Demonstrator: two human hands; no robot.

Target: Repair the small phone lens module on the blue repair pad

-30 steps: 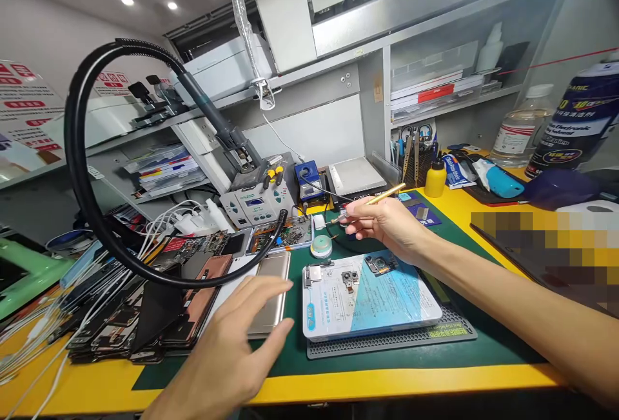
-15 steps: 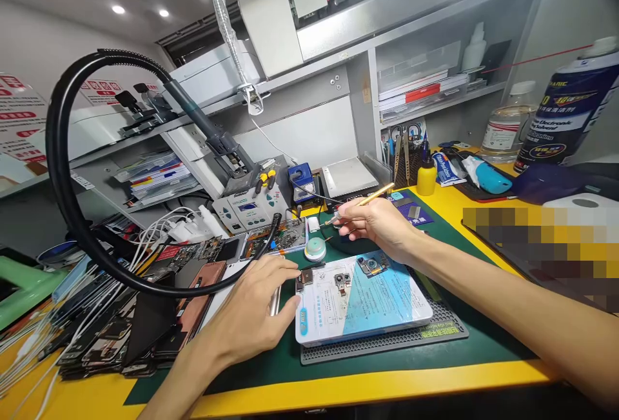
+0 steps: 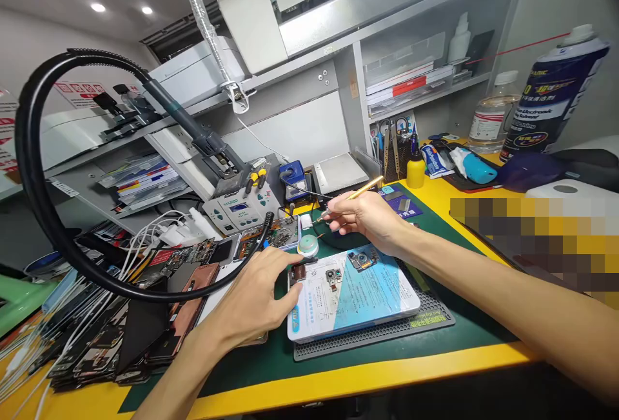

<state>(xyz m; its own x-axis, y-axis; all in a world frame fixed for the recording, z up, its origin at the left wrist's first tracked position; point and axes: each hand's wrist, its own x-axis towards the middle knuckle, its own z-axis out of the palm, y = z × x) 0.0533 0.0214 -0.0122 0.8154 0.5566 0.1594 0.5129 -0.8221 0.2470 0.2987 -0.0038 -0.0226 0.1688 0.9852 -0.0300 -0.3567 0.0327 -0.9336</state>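
Note:
My right hand (image 3: 360,213) grips a slim gold-handled tool (image 3: 366,187) like a pen, its thin tip pointing left over a small round green-topped container (image 3: 308,246). At the left end of a white and blue box (image 3: 358,323), my left hand (image 3: 251,294) has its thumb and index finger apart, on either side of a small dark brown module (image 3: 298,271). Whether they touch the module cannot be made out. A small camera module (image 3: 333,276) lies mid-box, and a larger camera module (image 3: 362,257) lies near its far edge. Under the box is a grey perforated mat (image 3: 333,350).
A black flexible hose (image 3: 29,168) loops in from the left to a nozzle beside my left hand. Phone parts (image 3: 97,349) are piled at left. Behind stands a white soldering station (image 3: 239,210). A yellow bottle (image 3: 415,171) and a spray can (image 3: 546,100) stand at right.
The view has shifted slightly, so the scene sits further left. My left index finger has come down closer to the dark module. My right hand still holds the gold tool.

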